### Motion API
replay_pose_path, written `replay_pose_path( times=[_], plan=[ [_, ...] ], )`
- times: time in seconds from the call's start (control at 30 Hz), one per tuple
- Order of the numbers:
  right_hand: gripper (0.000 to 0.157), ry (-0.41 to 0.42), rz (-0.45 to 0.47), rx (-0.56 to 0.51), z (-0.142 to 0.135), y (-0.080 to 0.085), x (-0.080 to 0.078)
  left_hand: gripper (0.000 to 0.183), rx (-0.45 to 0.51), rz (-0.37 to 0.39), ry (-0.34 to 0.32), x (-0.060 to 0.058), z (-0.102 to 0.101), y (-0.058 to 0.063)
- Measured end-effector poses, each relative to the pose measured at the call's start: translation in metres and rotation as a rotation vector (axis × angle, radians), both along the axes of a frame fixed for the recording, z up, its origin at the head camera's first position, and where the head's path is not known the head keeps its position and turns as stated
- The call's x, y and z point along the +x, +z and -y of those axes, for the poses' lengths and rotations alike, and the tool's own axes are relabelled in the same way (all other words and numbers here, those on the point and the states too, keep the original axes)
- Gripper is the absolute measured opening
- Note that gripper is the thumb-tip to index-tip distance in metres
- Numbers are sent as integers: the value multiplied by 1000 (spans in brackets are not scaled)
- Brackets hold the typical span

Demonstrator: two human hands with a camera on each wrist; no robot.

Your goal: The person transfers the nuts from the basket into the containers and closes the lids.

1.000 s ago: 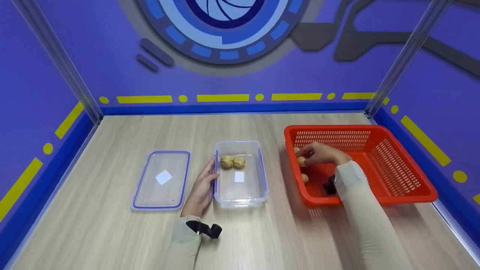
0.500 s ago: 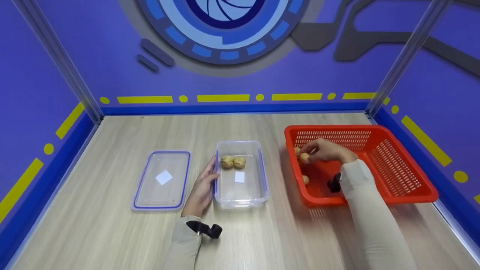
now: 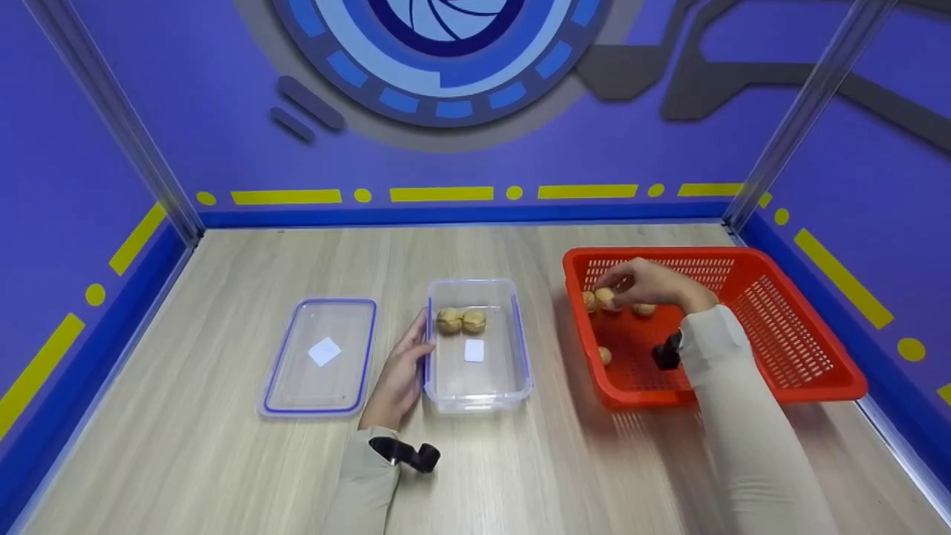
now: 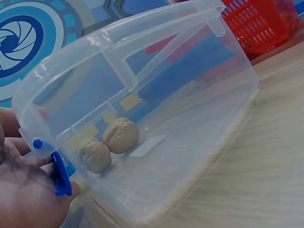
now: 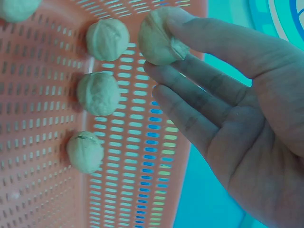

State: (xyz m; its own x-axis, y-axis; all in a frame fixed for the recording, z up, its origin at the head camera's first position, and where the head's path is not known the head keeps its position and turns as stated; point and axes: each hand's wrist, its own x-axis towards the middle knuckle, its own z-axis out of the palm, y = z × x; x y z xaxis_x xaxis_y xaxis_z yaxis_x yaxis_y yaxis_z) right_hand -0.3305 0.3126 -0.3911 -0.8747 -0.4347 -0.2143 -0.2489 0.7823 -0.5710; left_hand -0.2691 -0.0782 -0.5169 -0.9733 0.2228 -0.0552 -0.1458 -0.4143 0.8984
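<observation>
My right hand [image 3: 650, 286] is over the left part of the red basket [image 3: 806, 319]. Between thumb and fingers it pinches a walnut [image 5: 160, 37], plain in the right wrist view. Below that lie several more walnuts in the basket, such as one walnut [image 5: 98, 93] by the wall. My left hand [image 3: 401, 371] rests along the left side of a clear plastic box [image 3: 479, 379], its thumb by the blue latch [image 4: 61, 175] in the left wrist view. Inside this box, two walnuts [image 4: 121, 135] sit side by side near a white label.
A clear lid [image 3: 319, 386] with a blue seal and a white label lies on the wooden table [image 3: 475, 475], left of my left hand. Blue printed panels [image 3: 461, 163] stand behind and at both sides. Bare tabletop separates the box from the basket.
My right hand has moved slightly back and right with the pinched walnut. Another walnut has come into sight beneath it in the basket. The left hand and the box have stayed put.
</observation>
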Motion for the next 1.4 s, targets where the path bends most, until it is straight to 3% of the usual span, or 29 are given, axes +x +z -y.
replay_pose_path(
  times=[0.43,0.6,0.83,1.03,1.4],
  plan=[
    [35,-21,-59,-21,16,21,-2,66,13,23,5,0,-1,2],
    [35,9,-89,-47,24,26,-6,65,2,23,2,-1,-1,2],
    [36,56,-101,-106,43,29,-11,66,12,26,1,0,-1,2],
    [38,47,-99,-157,66,31,-13,66,-2,21,2,1,0,2],
    [40,82,-47,-129,112,25,-17,66,-11,28,-4,0,1,0]
  ],
)
